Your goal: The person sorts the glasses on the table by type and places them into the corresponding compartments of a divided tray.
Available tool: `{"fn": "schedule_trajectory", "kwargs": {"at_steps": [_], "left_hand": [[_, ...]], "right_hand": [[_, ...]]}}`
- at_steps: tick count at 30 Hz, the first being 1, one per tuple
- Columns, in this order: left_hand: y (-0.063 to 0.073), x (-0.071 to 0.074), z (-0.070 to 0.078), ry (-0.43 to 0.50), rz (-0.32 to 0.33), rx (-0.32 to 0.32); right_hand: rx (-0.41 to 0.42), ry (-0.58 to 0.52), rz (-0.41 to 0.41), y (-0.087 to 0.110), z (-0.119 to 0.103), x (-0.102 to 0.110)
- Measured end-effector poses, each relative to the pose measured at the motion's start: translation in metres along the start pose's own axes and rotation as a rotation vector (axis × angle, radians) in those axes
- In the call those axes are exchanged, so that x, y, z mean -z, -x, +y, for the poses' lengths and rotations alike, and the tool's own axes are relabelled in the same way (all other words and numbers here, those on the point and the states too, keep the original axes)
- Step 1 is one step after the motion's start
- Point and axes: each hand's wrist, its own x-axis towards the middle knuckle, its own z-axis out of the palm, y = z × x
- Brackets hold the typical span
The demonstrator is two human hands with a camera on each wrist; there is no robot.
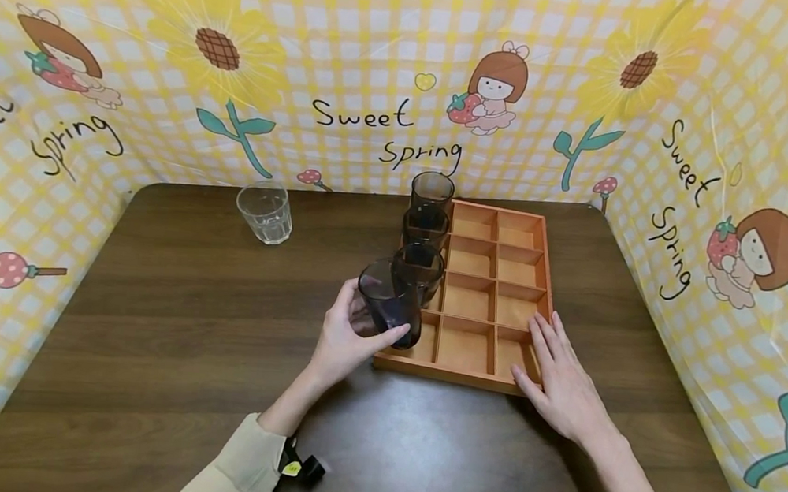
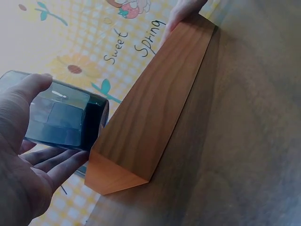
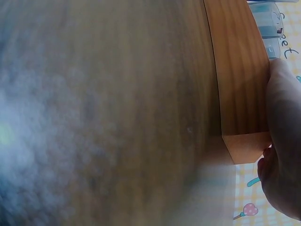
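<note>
My left hand [image 1: 346,336] grips a dark tinted glass [image 1: 382,296], thumb on the near side and fingers behind. The glass leans, its base at the near-left compartment of a wooden divided tray [image 1: 453,374]; whether the base touches the compartment floor cannot be told. In the left wrist view the glass [image 2: 61,113] lies beyond the tray's front wall [image 2: 146,108]. Three more dark glasses [image 1: 432,190] stand upright in a row along the left column. My right hand [image 1: 562,385] rests over the tray's near-right corner, fingers fairly straight along the right edge, thumb over the near compartment.
A clear glass [image 1: 265,214] stands apart at the back left of the dark wooden table [image 1: 167,311]. The tray's middle and right columns hold no glasses. Yellow checked cloth [image 1: 357,36] with printed figures rises behind and on both sides.
</note>
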Motion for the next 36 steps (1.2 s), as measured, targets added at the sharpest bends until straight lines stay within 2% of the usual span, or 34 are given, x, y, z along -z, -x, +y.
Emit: {"fn": "schedule_trajectory", "kwargs": {"at_steps": [11, 21, 29, 36], "left_hand": [[0.009, -0.009, -0.006, -0.069, -0.034, -0.048], [0.011, -0.01, -0.007, -0.149, -0.036, -0.052], [0.011, -0.013, -0.01, -0.156, -0.047, -0.041], [0.01, -0.014, -0.012, -0.167, -0.044, -0.049]], "right_hand": [[0.002, 0.014, -0.002, 0.003, 0.001, -0.001], [-0.003, 0.019, -0.019, 0.0, 0.0, 0.0], [-0.008, 0.026, -0.029, -0.002, 0.0, 0.002], [0.033, 0.063, -0.008, -0.002, 0.001, 0.001]]}}
